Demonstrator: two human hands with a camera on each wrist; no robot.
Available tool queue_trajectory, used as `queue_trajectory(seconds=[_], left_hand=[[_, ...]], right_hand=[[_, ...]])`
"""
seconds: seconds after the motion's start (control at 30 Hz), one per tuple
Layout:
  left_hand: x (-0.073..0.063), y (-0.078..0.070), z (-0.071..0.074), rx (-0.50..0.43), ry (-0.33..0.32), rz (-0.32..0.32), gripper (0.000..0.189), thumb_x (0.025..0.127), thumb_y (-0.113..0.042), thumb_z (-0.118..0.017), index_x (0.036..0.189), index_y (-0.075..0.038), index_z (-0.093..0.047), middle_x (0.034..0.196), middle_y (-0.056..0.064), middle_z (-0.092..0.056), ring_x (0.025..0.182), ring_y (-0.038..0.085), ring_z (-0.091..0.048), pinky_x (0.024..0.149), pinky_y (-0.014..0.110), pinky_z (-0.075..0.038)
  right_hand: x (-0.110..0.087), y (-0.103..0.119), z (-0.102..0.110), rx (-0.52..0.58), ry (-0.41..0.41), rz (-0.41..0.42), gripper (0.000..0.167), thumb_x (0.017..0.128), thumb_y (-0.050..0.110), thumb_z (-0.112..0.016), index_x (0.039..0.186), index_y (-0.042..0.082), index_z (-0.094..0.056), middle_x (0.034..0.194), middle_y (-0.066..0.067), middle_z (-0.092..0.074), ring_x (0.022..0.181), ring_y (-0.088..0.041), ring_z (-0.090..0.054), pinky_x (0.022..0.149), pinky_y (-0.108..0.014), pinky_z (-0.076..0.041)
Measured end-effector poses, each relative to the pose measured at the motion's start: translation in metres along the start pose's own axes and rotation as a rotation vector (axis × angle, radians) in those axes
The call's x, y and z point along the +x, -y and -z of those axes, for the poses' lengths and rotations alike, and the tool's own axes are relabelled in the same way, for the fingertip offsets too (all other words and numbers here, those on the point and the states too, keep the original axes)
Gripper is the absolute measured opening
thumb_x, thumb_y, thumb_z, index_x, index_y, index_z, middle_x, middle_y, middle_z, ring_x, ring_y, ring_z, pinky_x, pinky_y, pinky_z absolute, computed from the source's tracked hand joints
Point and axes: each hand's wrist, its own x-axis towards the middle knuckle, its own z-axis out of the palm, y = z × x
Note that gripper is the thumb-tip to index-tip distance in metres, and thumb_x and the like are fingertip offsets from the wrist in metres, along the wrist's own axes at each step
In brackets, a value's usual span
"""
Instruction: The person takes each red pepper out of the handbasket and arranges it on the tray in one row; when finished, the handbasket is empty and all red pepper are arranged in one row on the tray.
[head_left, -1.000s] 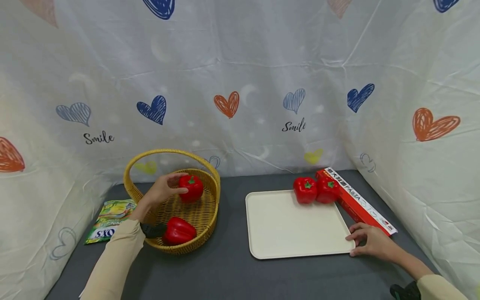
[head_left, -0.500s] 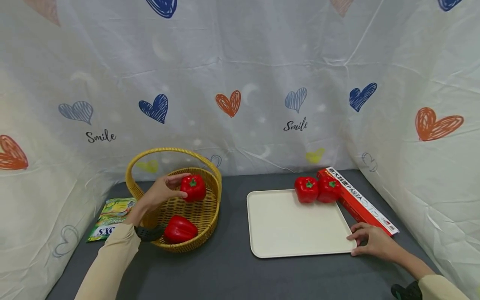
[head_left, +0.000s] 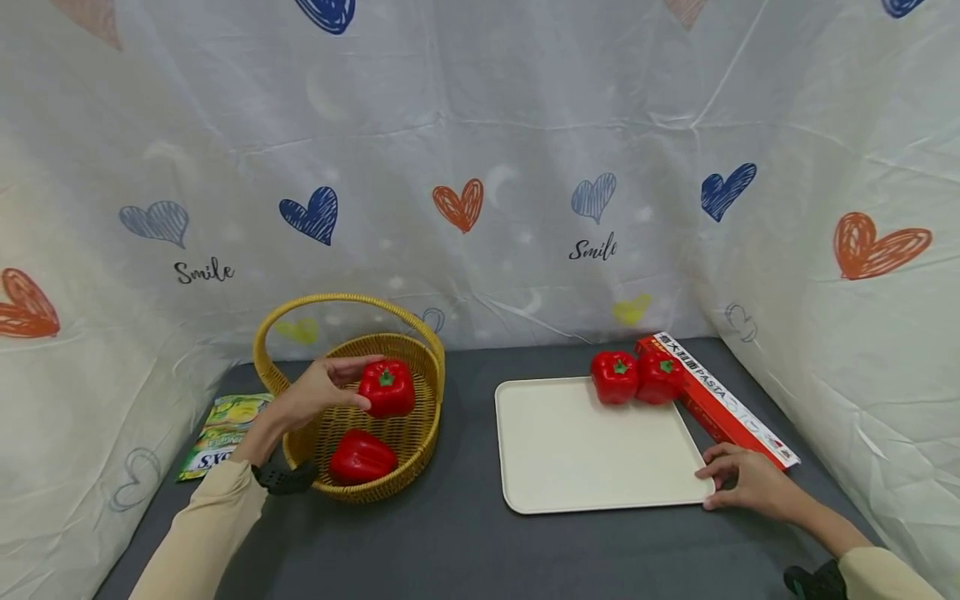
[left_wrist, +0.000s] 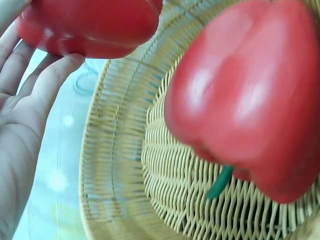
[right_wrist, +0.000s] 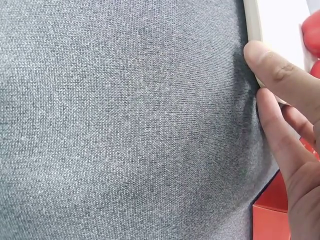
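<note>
Left hand [head_left: 322,390] has fingers gripping a red pepper [head_left: 387,390] over the basket [head_left: 426,425], left of frame centre, right hand [head_left: 753,479] pinches the tray [head_left: 592,450] at its lower-right corner; glossy skin plus fingertip-only hold could cause a drop.

A grey cloth [head_left: 450,554] covers the table. At its left lies a green and yellow packet [head_left: 223,429], its lettering only partly readable. On the right a long red box [head_left: 723,408] slants from the far side toward the near right, a white strip along it printed with "PASTA" and other characters. Pale, creased fabric [head_left: 517,92] hangs along the far side and down both sides, printed with blue hearts [head_left: 309,215], orange-red hearts [head_left: 459,205], yellow hearts [head_left: 632,310], faint moons and the word "Smile" twice.
</note>
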Motion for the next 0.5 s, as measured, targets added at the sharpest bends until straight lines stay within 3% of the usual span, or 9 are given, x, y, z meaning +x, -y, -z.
queue_trajectory(seconds=[0.17, 0.5], left_hand=[[0.002, -0.009, -0.014, -0.020, 0.032, -0.018, 0.061, 0.081, -0.003, -0.076, 0.137, -0.004, -0.053, 0.129, 0.006, -0.061, 0.118, 0.012, -0.057, 0.085, 0.036, -0.054], [0.014, -0.022, -0.053, -0.010, 0.128, -0.033, 0.061, 0.082, -0.008, -0.076, 0.138, -0.005, -0.052, 0.131, 0.013, -0.059, 0.117, 0.024, -0.058, 0.088, 0.037, -0.053]], right_hand=[[-0.001, 0.000, 0.001, 0.017, 0.002, 0.009, 0.036, 0.066, 0.028, -0.088, 0.092, 0.006, -0.076, 0.103, -0.014, -0.061, 0.073, 0.000, -0.049, 0.059, -0.020, -0.044], [0.000, -0.003, 0.000, 0.014, 0.007, 0.034, 0.037, 0.067, 0.030, -0.087, 0.093, 0.006, -0.076, 0.104, -0.013, -0.060, 0.073, 0.001, -0.048, 0.060, -0.020, -0.044]])
